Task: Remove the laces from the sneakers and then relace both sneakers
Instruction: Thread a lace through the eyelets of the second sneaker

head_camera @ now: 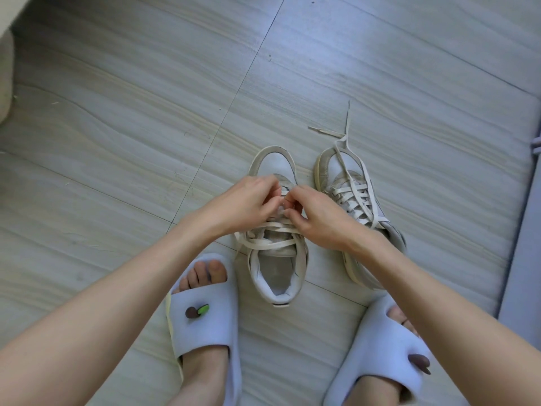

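Two worn white sneakers stand side by side on the floor, toes pointing away from me. Over the middle eyelets of the left sneaker (275, 276), my left hand (243, 205) and my right hand (317, 215) meet, each pinching its cream lace (272, 244). Loose crossings of that lace lie over the tongue, nearer to me than my hands. The right sneaker (348, 183) is laced up. Its lace ends (345, 127) trail out past the toe onto the floor. My right forearm hides that sneaker's heel.
My feet, in pale blue slides, flank the sneakers: one (205, 320) on the left, one (389, 356) on the right. Grey wood-grain floor tiles (146, 112) spread all around. A blue-grey furniture edge (524, 230) runs down the right side, and a beige object (6, 77) sits far left.
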Demonstrator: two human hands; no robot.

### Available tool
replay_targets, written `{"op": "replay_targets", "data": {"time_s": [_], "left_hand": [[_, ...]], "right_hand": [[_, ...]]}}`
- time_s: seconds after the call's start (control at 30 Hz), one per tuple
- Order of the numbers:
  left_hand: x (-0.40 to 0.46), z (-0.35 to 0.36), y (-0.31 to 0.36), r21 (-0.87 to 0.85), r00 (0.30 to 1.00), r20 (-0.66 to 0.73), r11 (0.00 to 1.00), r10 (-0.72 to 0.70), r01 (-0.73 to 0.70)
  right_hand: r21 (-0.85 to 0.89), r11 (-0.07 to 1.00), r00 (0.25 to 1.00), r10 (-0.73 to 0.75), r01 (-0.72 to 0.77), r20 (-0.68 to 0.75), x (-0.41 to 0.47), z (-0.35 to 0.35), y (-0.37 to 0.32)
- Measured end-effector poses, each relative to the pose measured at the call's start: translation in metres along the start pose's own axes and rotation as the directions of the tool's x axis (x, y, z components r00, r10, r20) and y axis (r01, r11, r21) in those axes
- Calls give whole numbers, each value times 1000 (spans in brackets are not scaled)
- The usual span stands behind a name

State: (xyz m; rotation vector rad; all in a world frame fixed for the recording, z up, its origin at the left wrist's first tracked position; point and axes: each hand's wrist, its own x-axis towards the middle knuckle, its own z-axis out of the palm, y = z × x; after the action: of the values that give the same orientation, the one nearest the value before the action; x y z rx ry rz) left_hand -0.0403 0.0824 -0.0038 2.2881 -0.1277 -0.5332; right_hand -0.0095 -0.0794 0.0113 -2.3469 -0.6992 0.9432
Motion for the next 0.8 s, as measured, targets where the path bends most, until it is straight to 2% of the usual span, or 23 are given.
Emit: {"op": "replay_targets", "data": {"time_s": [0.1, 0.2, 0.27, 0.33, 0.43, 0.6, 0.67, 0.8], "left_hand": [[3, 0, 1, -43, 1000, -5, 999, -7, 7], [4, -3, -3, -103, 997, 17, 991, -78, 80], [3, -3, -5, -313, 987, 61, 936, -152, 163], [2, -1, -7, -499, 974, 107, 837, -198, 225], [3, -1, -7, -521, 970, 128, 818, -208, 244], [9, -3, -1, -488, 971, 143, 840, -192, 238], [10, -3, 0, -547, 970, 151, 801, -191, 243], [9, 0, -1, -650, 971, 142, 722, -192, 238]], "right_hand": [[1, 999, 998, 44, -44, 54, 2, -5, -1], [3, 996, 989, 93, -93, 111, 3, -10, 4], [31, 992, 986, 116, -120, 120, 3, -12, 4], [-3, 991, 982, 132, -133, 135, 4, -14, 3], [-152, 978, 974, 169, -146, 151, 8, -17, -1], [-212, 927, 937, 335, -309, 100, 17, -21, -3], [-175, 924, 922, 364, -340, 131, 16, -24, 0], [81, 929, 913, 334, -361, 236, 8, -29, 2]]}}
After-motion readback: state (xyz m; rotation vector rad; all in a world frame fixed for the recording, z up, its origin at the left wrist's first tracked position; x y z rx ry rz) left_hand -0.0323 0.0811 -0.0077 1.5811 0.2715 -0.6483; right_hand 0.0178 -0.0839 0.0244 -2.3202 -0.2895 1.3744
